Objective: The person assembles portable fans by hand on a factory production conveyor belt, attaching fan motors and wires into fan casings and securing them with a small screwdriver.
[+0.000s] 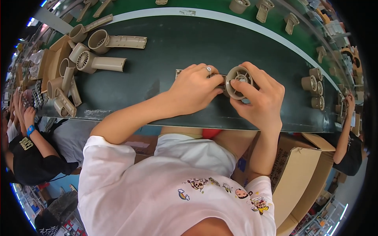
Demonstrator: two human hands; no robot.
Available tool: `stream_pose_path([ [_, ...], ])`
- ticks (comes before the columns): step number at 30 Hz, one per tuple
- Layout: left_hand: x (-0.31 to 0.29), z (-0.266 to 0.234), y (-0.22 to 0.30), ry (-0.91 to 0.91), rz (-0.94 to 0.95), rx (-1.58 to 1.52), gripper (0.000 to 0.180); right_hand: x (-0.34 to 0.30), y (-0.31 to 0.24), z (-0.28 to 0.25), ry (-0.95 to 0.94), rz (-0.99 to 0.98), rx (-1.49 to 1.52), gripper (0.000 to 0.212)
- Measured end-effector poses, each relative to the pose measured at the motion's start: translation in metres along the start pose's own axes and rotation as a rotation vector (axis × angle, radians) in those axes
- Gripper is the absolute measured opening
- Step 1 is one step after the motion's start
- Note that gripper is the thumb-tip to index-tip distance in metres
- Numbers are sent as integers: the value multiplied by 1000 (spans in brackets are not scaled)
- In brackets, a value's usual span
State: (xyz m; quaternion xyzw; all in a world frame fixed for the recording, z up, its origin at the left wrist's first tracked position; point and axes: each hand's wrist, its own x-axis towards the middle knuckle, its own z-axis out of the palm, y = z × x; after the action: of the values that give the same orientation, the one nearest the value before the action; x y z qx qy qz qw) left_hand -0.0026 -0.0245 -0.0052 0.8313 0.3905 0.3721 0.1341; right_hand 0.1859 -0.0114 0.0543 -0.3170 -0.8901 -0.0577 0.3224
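Note:
Above the dark green work surface, my right hand (263, 93) grips the round end of a beige plastic handheld-fan housing (241, 74). Its thumb reaches into the round opening, where spokes and a hub show. My left hand (192, 91), wearing a ring, is closed around the handle side of the same housing. A bit of beige edge sticks out left of that hand; the rest of the handle is hidden under the fingers. Further left lie several similar housings with handles (114, 64), some with slotted round grilles facing up.
Short round beige parts (310, 83) cluster at the right. More parts (263, 11) lie beyond the curved white strip (220, 15). A cardboard box (59, 59) stands at the far left, another open box (297, 177) below the table at right. Co-workers' arms (41, 141) show at both sides.

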Motion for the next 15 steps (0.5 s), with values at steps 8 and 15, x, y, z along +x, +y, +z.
stream_pose_path([
  [8,6,-10,3,-178,-225,-178,6,-9,20,-11,-235,321,766,36],
  [15,5,-11,1,-168,-315,-176,8,-23,13,22,137,359,939,25],
])
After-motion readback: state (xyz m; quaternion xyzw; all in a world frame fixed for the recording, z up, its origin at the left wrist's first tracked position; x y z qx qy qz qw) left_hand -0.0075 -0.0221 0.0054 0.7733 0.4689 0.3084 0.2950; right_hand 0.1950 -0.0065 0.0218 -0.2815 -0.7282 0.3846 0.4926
